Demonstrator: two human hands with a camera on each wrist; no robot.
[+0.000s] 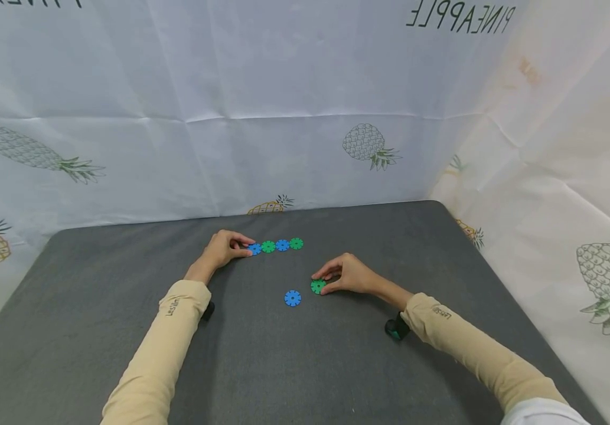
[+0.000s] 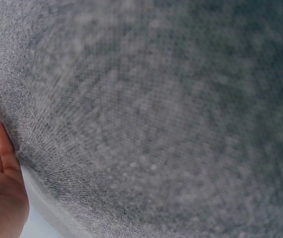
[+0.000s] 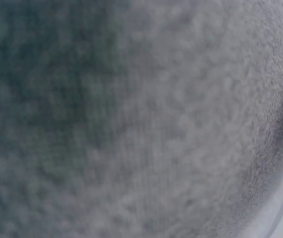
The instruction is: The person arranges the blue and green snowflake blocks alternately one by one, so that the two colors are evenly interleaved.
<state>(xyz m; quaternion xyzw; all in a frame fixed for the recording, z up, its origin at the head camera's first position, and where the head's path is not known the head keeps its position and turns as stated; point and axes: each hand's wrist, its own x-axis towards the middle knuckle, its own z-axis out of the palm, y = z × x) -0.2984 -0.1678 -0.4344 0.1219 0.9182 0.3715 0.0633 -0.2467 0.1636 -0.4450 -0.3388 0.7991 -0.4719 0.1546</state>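
In the head view, a row of small notched plastic discs lies toward the back of the grey table: a blue disc (image 1: 254, 249), a green disc (image 1: 268, 247), another blue disc (image 1: 282, 245) and another green disc (image 1: 296, 243). My left hand (image 1: 223, 248) pinches the leftmost blue one by its edge, thumb on the near side. Nearer to me, my right hand (image 1: 351, 274) holds a separate green disc (image 1: 317, 287) between thumb and fingers. A loose blue disc (image 1: 293, 298) lies just left of it. Only part of the left hand (image 2: 1, 168) shows in the left wrist view, without any disc.
The dark grey cloth-covered table (image 1: 262, 366) ends at a white curtain (image 1: 283, 159) printed with pineapples, which also hangs along the right side. A dark wrist camera (image 1: 397, 327) hangs under the right sleeve, close over the tabletop.
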